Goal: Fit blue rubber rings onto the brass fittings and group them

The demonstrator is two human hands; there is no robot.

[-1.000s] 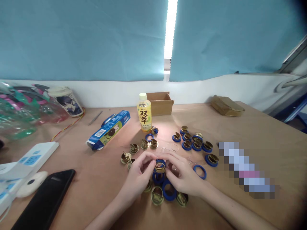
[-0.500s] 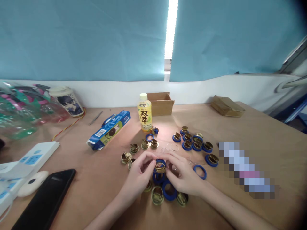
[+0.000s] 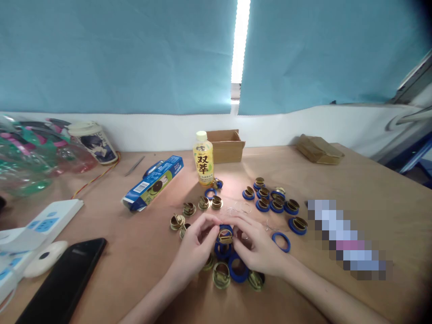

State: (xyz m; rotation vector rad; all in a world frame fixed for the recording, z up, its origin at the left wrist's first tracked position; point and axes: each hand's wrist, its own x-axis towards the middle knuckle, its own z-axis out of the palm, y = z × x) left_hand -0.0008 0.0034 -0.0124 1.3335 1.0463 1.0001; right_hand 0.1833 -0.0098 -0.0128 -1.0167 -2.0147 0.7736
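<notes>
At the middle front, my left hand (image 3: 200,243) and my right hand (image 3: 255,244) meet around a round brass fitting (image 3: 225,236) with a blue ring on it. Thumbs and fingers of both hands pinch its rim from either side. Just below it, loose blue rings (image 3: 238,268) lie among bare brass fittings (image 3: 222,275). More bare brass fittings (image 3: 189,208) sit beyond my left hand. Past my right hand stands a group of brass fittings seated in blue rings (image 3: 277,204). A single blue ring (image 3: 281,242) lies beside my right wrist. Thin wire loops (image 3: 243,207) lie behind my fingers.
A yellow drink bottle (image 3: 203,159) stands in front of an open cardboard box (image 3: 225,146). On the left are a blue carton (image 3: 153,183), a black phone (image 3: 64,283), a power strip (image 3: 43,222), a cup (image 3: 96,143) and spray bottles (image 3: 30,157). A brown paper packet (image 3: 319,149) is at back right.
Almost nothing differs. Both hands keep their pinch on the brass fitting, which may have tilted very slightly.
</notes>
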